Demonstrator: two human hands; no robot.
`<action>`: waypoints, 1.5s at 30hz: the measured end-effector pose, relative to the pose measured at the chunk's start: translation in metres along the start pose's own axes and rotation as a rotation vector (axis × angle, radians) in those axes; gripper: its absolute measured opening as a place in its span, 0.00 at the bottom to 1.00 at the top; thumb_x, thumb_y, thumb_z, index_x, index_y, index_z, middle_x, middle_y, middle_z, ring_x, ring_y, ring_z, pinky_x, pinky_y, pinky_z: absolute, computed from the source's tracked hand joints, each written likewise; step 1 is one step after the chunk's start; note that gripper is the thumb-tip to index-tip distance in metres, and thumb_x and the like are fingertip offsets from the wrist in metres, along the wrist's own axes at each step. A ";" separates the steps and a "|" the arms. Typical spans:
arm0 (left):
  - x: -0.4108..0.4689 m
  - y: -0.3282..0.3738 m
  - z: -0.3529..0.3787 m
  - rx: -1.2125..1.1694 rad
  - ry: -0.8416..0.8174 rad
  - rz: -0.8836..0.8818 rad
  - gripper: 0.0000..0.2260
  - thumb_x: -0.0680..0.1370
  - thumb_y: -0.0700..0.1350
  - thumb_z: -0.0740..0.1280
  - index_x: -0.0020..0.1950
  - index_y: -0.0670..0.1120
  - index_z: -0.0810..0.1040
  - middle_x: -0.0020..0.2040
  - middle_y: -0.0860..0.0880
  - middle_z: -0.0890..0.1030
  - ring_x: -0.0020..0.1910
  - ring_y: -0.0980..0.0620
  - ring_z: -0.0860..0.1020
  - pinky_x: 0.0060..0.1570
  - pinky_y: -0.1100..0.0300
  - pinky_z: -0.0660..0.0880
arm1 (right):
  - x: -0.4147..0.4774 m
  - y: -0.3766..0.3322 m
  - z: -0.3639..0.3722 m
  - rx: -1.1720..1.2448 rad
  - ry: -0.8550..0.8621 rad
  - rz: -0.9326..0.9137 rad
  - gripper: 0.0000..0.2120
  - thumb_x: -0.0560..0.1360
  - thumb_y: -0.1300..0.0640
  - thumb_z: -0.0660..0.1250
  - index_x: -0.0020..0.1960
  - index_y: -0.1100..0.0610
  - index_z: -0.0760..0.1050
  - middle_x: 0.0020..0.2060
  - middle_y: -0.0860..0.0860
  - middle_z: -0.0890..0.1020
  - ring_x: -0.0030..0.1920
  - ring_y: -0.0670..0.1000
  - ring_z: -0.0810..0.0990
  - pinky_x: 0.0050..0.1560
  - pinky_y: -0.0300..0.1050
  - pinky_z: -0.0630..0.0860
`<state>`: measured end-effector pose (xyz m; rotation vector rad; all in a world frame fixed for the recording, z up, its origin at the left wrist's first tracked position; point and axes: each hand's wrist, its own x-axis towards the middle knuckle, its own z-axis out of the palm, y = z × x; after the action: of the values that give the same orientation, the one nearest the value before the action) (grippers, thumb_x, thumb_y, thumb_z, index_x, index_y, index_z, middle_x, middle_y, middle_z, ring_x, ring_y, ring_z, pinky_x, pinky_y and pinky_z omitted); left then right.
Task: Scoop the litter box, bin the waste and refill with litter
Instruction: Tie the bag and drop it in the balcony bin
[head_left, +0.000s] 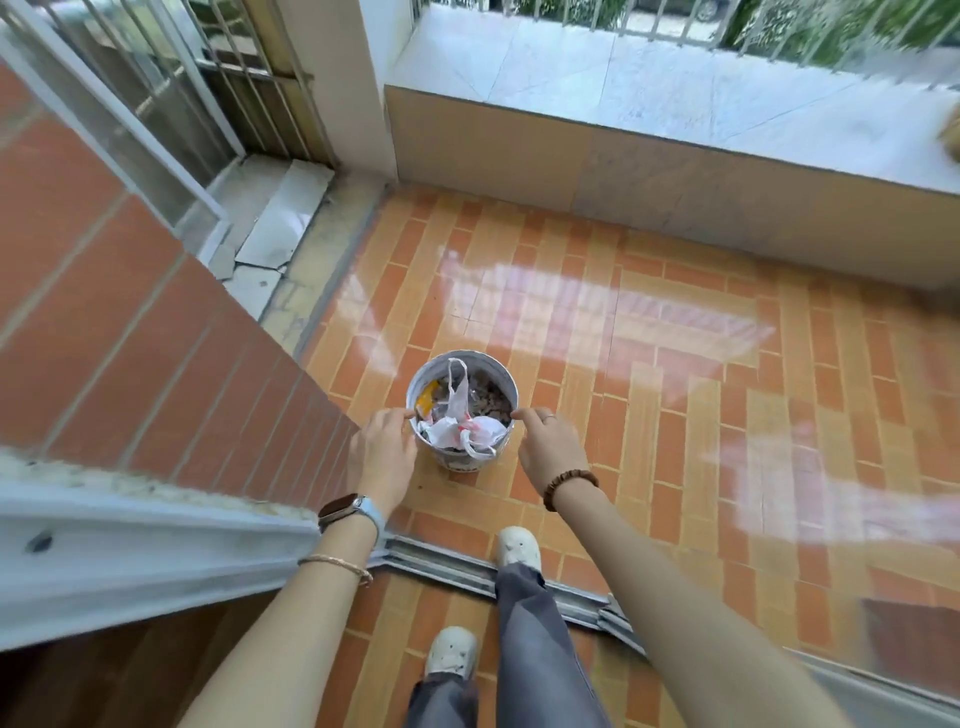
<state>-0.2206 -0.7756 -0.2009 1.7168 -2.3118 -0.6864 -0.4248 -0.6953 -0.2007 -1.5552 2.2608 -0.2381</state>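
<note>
Binning step, by the look of it. Bucket (470, 464) sat low on the orange tile floor (649, 415), just past the door track (467, 569) & ahead of the shoes; couldn't tell if it rested on the tiles or hung just clear. L hand (382, 452) had its fingers curled together onto the rim's left edge, R hand (548, 449) the same on the right edge, thumbs hidden. To do it well: keep both grips level & opposite so the rim doesn't tip, lift straight, keep it off the brick wall (156, 322) close on the left. Bucket stood upright, long axis vertical, mouth up twd the camera; the plastic bag (470, 431) inside sat atop brownish waste, its loop pointing away twd the ledge (675, 104).
</note>
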 end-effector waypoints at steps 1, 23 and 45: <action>-0.012 0.001 -0.004 0.020 -0.003 0.013 0.14 0.78 0.40 0.63 0.63 0.48 0.74 0.60 0.48 0.76 0.60 0.47 0.73 0.60 0.51 0.68 | -0.013 -0.004 -0.001 -0.004 0.014 0.007 0.20 0.74 0.65 0.58 0.65 0.54 0.71 0.60 0.53 0.77 0.57 0.58 0.74 0.56 0.50 0.70; -0.216 0.066 -0.021 0.233 -0.073 0.507 0.12 0.73 0.39 0.66 0.56 0.43 0.78 0.53 0.42 0.78 0.54 0.40 0.74 0.54 0.47 0.70 | -0.316 0.009 -0.038 -0.042 0.344 0.310 0.16 0.76 0.61 0.61 0.63 0.53 0.71 0.54 0.52 0.78 0.53 0.55 0.76 0.52 0.47 0.71; -0.545 0.275 0.114 0.118 -0.375 1.283 0.15 0.72 0.34 0.65 0.57 0.47 0.78 0.53 0.44 0.78 0.52 0.41 0.75 0.54 0.49 0.68 | -0.742 0.144 -0.019 0.112 0.622 1.068 0.12 0.77 0.58 0.61 0.60 0.51 0.72 0.56 0.52 0.76 0.57 0.54 0.74 0.57 0.48 0.71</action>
<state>-0.3300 -0.1721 -0.1045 -0.1381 -3.0022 -0.5659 -0.3247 0.0428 -0.0738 -0.0414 3.1049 -0.5564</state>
